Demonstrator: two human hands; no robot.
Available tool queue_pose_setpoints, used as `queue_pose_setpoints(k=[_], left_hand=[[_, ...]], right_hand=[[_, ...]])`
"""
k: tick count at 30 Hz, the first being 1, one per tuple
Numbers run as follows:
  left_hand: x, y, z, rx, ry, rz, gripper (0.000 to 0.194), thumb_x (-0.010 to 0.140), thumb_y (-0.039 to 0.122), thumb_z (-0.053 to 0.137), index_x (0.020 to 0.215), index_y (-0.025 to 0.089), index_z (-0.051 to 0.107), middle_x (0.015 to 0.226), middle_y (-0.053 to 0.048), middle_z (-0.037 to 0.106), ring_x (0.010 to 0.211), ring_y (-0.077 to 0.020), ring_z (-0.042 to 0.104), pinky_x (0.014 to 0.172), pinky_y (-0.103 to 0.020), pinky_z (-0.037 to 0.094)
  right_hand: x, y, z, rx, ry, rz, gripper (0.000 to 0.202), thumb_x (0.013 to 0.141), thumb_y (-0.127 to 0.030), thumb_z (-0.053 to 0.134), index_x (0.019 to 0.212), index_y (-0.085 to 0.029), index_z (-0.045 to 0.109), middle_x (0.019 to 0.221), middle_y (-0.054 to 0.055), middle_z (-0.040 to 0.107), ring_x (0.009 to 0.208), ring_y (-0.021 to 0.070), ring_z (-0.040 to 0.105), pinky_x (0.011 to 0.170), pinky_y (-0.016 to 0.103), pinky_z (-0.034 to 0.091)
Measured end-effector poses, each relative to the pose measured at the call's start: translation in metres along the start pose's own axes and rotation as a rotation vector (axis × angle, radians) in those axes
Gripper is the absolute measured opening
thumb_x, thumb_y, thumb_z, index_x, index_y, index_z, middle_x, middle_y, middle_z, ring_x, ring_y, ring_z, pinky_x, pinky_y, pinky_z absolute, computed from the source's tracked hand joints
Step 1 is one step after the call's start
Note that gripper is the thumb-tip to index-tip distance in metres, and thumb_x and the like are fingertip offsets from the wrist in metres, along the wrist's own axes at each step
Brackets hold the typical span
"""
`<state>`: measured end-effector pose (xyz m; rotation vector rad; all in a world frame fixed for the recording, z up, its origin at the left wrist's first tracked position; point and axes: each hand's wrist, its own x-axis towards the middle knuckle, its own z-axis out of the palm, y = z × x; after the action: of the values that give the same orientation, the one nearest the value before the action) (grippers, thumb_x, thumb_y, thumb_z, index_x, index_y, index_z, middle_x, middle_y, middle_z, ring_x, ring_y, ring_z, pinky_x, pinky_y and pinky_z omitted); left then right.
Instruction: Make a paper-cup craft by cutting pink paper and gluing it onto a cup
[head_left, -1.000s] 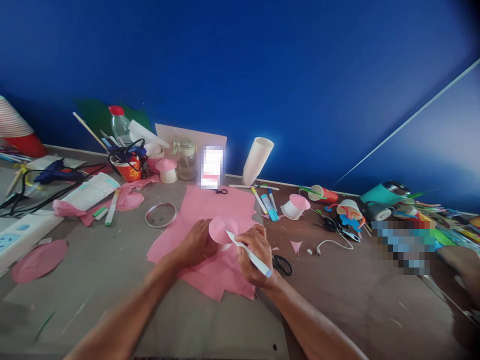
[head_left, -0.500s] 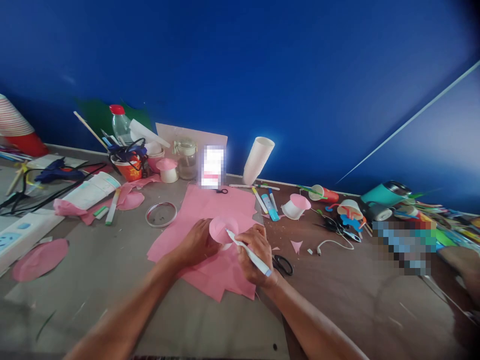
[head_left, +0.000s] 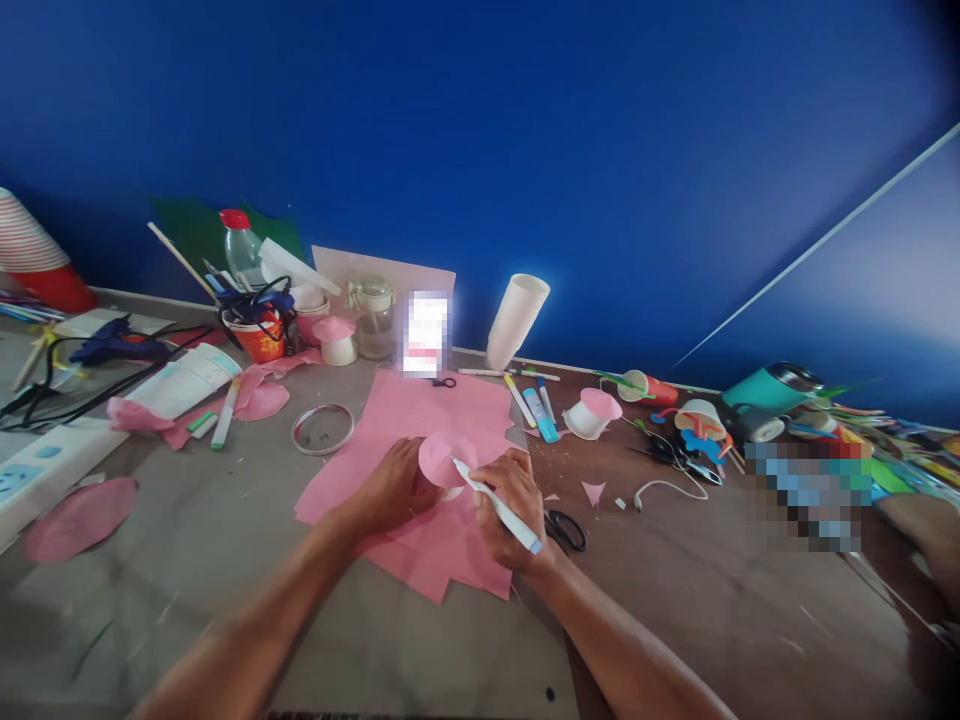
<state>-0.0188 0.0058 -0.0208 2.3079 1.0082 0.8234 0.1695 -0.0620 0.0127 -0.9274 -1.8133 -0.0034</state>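
Note:
My right hand (head_left: 511,508) grips a white marker (head_left: 504,512) with a pale blue end. The marker's tip rests on or just over a pink paper disc (head_left: 439,455). A bit of white shows under the disc, like a small paper cup whose body is mostly hidden. Around the disc's left side curls my left hand (head_left: 401,487), holding it steady; its fingertips are partly hidden. Beneath both hands lie pink paper sheets (head_left: 442,400) with cut edges. Black-handled scissors (head_left: 566,530) stick out from behind my right wrist.
A pink-topped white cup (head_left: 589,415) and a glue stick (head_left: 540,415) stand to the right. Behind are a lit phone (head_left: 425,335), a glass jar (head_left: 375,320) and stacked paper cups (head_left: 516,320). A tape ring (head_left: 322,430) lies left, a teal flask (head_left: 772,395) right.

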Motion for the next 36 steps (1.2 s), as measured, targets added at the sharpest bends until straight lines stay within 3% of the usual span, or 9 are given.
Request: queue_pose_setpoints(k=[36], left_hand=[[0.0008, 0.0029, -0.0006, -0.006, 0.014, 0.005, 0.031, 0.072, 0.026, 0.068, 0.102, 0.018, 0.062, 0.105, -0.011, 0.070, 0.096, -0.0278, 0.065, 0.086, -0.040, 0.053]], right_hand=[[-0.0004, 0.0014, -0.0010, -0.006, -0.001, 0.008, 0.014, 0.084, -0.016, 0.049, 0.094, -0.023, 0.055, 0.071, -0.001, 0.064, 0.063, 0.0161, 0.058, 0.076, 0.038, 0.040]])
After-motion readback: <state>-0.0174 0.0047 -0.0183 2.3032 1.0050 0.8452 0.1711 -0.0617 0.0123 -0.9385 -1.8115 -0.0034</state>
